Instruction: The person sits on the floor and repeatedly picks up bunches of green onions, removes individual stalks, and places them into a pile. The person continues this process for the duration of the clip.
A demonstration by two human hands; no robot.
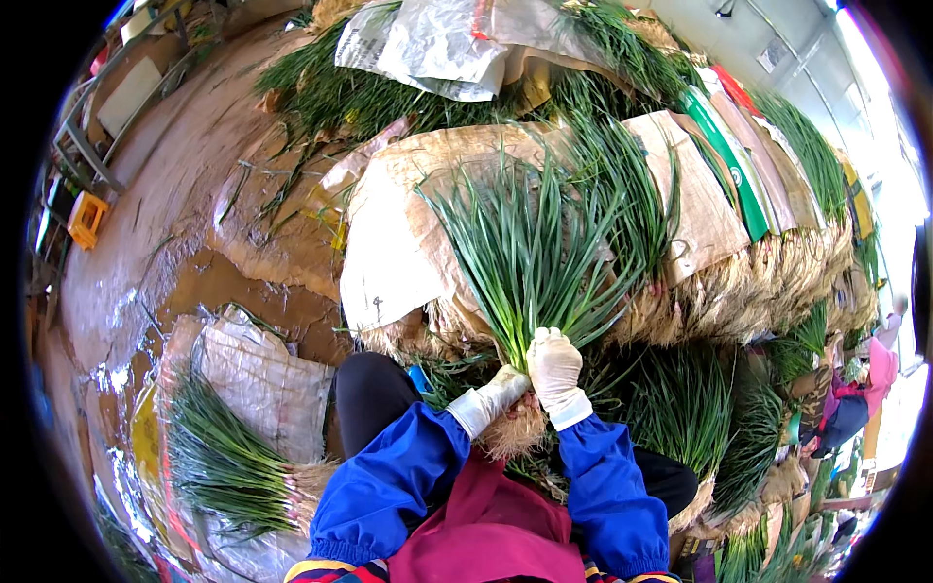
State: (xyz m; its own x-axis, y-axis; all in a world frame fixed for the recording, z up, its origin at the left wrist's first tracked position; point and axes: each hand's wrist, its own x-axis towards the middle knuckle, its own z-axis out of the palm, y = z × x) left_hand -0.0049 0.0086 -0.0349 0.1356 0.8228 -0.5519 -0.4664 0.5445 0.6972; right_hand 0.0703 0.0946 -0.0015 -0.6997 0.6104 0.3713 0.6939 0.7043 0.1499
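A fanned bunch of long green allium plants (536, 255) stands upright before me, its pale fibrous roots (514, 433) hanging down near my lap. My left hand (504, 386), in a pale glove, grips the base of the bunch just above the roots. Close beside it, my gloved right hand (555, 368) is closed round the lower stems, fingers curled. Behind the bunch lies a tan sheet (393, 240) over a long pile of rooted plants. To the left, a similar bundle (226, 459) rests on a whitish woven plastic sack (266, 379).
Stacked plants with dense roots (729, 299) run to the right under paper and plastic sheets. More bunches (685, 408) lie beside my right knee. Muddy, wet ground (240, 291) spreads at left, with a yellow plastic stool (87, 220) beyond. A person in pink (880, 372) is at far right.
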